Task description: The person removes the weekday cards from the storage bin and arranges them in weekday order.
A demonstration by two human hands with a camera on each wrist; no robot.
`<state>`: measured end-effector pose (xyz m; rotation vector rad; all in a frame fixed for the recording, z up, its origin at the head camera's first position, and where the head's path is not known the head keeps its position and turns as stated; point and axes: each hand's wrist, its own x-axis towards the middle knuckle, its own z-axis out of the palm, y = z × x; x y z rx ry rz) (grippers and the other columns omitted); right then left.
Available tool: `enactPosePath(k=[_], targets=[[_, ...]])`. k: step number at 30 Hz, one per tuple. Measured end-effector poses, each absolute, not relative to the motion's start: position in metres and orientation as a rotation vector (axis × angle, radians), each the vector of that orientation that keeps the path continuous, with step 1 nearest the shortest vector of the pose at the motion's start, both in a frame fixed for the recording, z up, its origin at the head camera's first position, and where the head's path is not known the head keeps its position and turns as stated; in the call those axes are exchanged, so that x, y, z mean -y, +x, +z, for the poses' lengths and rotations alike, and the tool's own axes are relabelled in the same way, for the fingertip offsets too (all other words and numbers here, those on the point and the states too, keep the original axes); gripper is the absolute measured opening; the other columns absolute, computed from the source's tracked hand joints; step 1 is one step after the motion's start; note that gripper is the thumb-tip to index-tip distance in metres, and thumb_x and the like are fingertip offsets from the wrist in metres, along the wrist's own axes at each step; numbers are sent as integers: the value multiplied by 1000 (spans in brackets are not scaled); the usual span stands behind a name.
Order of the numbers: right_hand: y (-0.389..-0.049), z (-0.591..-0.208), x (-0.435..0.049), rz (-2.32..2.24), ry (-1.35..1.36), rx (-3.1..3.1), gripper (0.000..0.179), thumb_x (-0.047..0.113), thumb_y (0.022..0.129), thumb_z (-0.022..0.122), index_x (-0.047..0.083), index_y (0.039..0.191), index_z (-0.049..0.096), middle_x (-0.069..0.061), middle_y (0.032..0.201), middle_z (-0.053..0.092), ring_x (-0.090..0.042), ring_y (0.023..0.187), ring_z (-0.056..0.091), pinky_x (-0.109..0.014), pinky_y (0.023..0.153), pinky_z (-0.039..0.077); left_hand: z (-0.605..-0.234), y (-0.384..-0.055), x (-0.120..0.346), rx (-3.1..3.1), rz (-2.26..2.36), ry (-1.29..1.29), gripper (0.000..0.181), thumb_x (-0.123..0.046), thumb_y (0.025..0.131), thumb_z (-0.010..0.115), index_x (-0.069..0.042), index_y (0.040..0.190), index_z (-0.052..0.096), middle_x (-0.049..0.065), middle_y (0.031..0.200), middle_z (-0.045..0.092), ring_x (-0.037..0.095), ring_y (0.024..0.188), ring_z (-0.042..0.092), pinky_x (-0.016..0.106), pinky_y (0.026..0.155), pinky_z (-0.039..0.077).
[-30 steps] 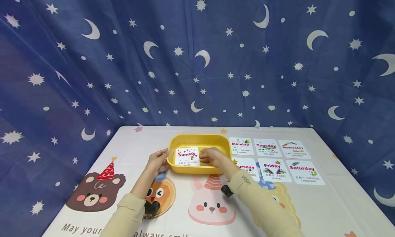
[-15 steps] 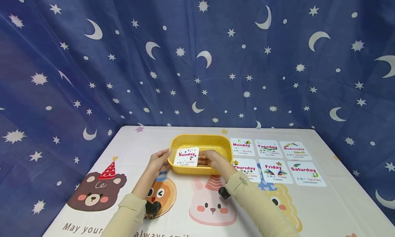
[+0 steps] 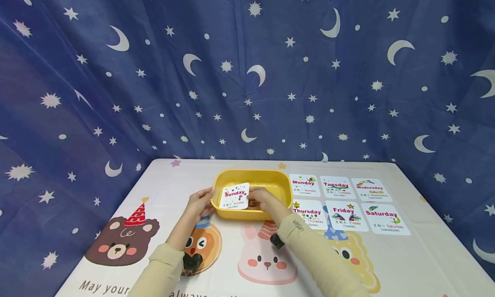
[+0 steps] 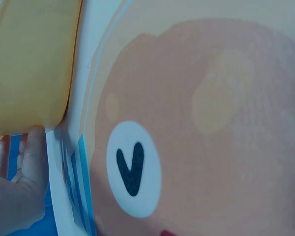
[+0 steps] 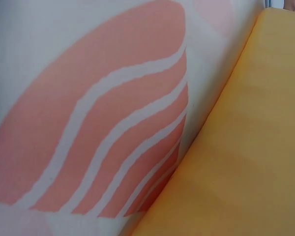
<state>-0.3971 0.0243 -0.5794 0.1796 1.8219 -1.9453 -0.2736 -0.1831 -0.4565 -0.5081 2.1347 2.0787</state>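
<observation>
A white card printed "Sunday" (image 3: 235, 197) is in the yellow plastic bin (image 3: 253, 215), tilted up. My right hand (image 3: 263, 200) reaches into the bin and pinches the card's right edge; the fingertips are partly hidden. At the bin's left end, my left hand (image 3: 200, 202) touches the outer wall with its fingers fairly straight. In the left wrist view the fingers (image 4: 33, 152) of that hand meet the end of the bin (image 4: 32, 73). The right wrist view has only the bin's side (image 5: 246, 128) and the cloth, without the right hand.
Two rows of weekday cards lie right of the bin, among them Monday (image 3: 304, 185), Wednesday (image 3: 371, 190), Thursday (image 3: 310, 215) and Saturday (image 3: 385, 219). A cartoon-print cloth (image 3: 429, 254) covers the table. Behind hangs a blue star-and-moon curtain (image 3: 247, 73).
The Sunday card has turned slightly, its right side now higher, as my right hand shifts a little with it. My left hand stays at the bin's left end. The view has moved slightly.
</observation>
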Motion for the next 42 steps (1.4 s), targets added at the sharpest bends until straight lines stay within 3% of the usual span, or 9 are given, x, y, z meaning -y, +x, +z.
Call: enactPosePath(k=[5,10,12,20,27,29,34,38,42], targets=[[-431,-622,-21,-1964,213,-1799,38,-8,84,54,4,120,59,-19,95,69,-30,77,68,-45,71,59,-456,-273,182,-2131,2078,-511,42,-20,96,54,-2,134,50,16,112,60,7,70,60,21,65,58],[-497,-707,-20,-1974,205,-1738,42,-7,78,61,12,115,62,-16,93,70,-31,75,68,-48,67,59,-457,-274,183,-2137,2080,-507,42,-21,96,54,-2,133,50,16,113,60,8,72,61,21,66,58],[-498,-709,-20,-1972,197,-1738,42,-7,77,61,13,114,62,-16,93,71,-31,75,69,-48,66,59,-457,-273,183,-2136,2082,-508,42,-21,96,55,-2,133,51,15,112,61,8,73,61,21,66,58],[-379,-549,-25,-1983,202,-1812,36,-9,84,55,2,119,57,-20,94,67,-30,75,65,-44,68,59,-457,-272,184,-2153,2067,-507,42,-21,96,55,-2,133,51,13,109,62,7,71,61,21,66,58],[-383,-543,-34,-1981,226,-1801,37,-10,86,53,1,121,55,-21,98,64,-29,78,62,-43,69,59,-456,-273,184,-2155,2065,-508,43,-21,95,57,-2,132,51,7,101,62,5,68,59,22,67,59],[-362,-514,-35,-1949,247,-1850,39,-8,87,54,2,125,54,-20,104,63,-26,79,60,-41,72,58,-456,-273,184,-2156,2063,-513,42,-21,95,57,-2,132,51,7,101,62,5,68,59,22,67,58],[-316,-446,-41,-1913,338,-1885,41,-8,88,52,1,129,50,-15,101,61,-17,69,52,-28,62,54,-455,-274,184,-2148,2064,-506,43,-22,95,57,-3,133,51,13,110,62,7,70,60,21,66,58],[-303,-428,-49,-1937,354,-1833,41,-8,90,49,-1,131,46,-12,96,58,-16,70,53,-26,63,54,-455,-274,184,-2148,2066,-496,43,-22,95,57,-3,133,51,17,116,60,8,72,62,21,66,58],[-302,-423,-57,-1938,329,-1812,44,-7,91,48,0,134,42,-9,94,55,-16,71,53,-25,63,54,-455,-273,184,-2149,2062,-493,44,-22,95,57,-2,133,51,13,109,63,7,71,62,21,64,58]])
